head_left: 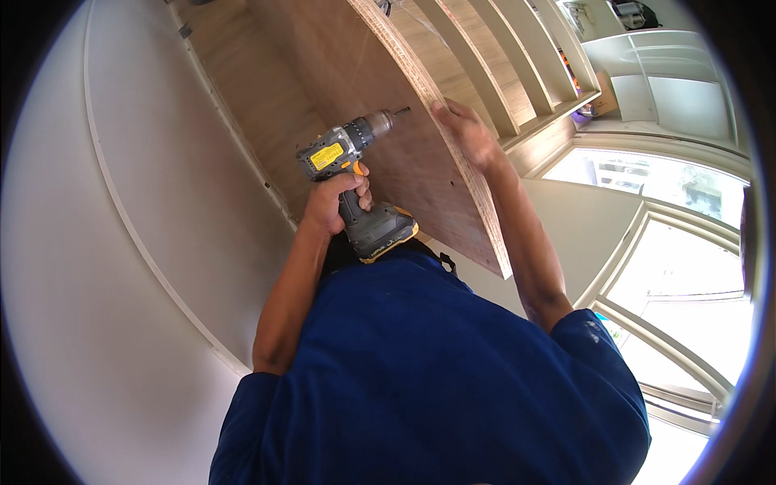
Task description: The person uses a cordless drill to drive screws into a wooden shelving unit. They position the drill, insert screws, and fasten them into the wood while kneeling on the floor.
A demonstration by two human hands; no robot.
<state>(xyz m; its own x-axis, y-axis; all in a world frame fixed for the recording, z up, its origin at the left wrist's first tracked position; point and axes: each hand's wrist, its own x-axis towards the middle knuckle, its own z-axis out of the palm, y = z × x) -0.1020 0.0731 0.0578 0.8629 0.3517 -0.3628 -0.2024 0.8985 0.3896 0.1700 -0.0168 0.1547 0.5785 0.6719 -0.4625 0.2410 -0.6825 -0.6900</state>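
Note:
My left hand is wrapped round the grip of a grey and black cordless drill with a yellow label, a finger at its orange trigger. From the chuck, a thin bit points right toward the face of a brown wooden board; I cannot tell whether its tip touches. The board stands on edge, slanting across the view, with its raw layered edge facing right. On that edge rests my right hand, thumb over the near side, the other fingers mostly hidden behind. A small dark hole shows lower on the board's face.
A white wall panel rises along the left, with a wood-coloured surface beside it. Beyond the board is a cream shelf frame with several slats. Bright windows fill the right side.

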